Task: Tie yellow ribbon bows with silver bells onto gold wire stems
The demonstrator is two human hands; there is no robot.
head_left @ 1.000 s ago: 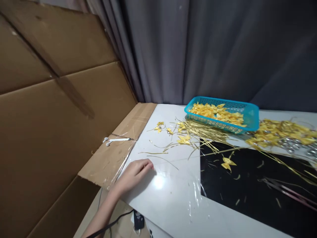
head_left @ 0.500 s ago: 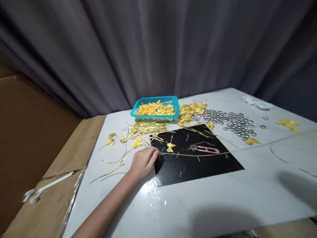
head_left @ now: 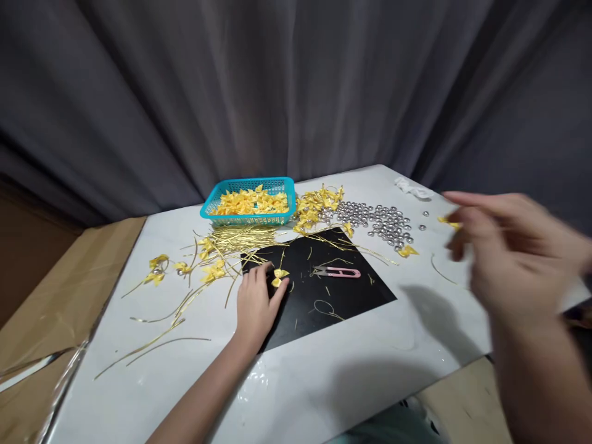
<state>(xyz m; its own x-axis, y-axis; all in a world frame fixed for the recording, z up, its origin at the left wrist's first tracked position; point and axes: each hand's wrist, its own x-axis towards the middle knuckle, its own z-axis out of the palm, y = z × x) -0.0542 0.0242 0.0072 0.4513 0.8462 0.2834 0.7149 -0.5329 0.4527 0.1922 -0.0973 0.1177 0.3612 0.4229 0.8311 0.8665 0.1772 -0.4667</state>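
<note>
My left hand [head_left: 256, 302] rests on the left edge of a black sheet [head_left: 287, 320], thumb and fingers apart. Between thumb and index finger lies a small yellow ribbon bow [head_left: 279, 277], its wire tail pointing away; the thumb tip is close to it, and I cannot tell whether they touch. My right hand [head_left: 513, 253] is raised above the table's right side, blurred by motion, so its grip is unclear. Pink-handled thread snips [head_left: 340, 272] lie on the sheet, among short cord scraps. A thin looped cord [head_left: 326, 308] lies near the sheet's front edge.
A turquoise basket [head_left: 208, 206] of yellow bows stands at the back, with gold wire pieces [head_left: 245, 237] before it. To its right are a pile of bows [head_left: 319, 203] and many silver beads [head_left: 393, 222]. A cardboard box [head_left: 87, 271] borders the left side.
The long taut cord from my left hand toward the right is gone from there; a loop now lies on the sheet. My left hand has unclosed beside the bow. My right hand has come into view.
</note>
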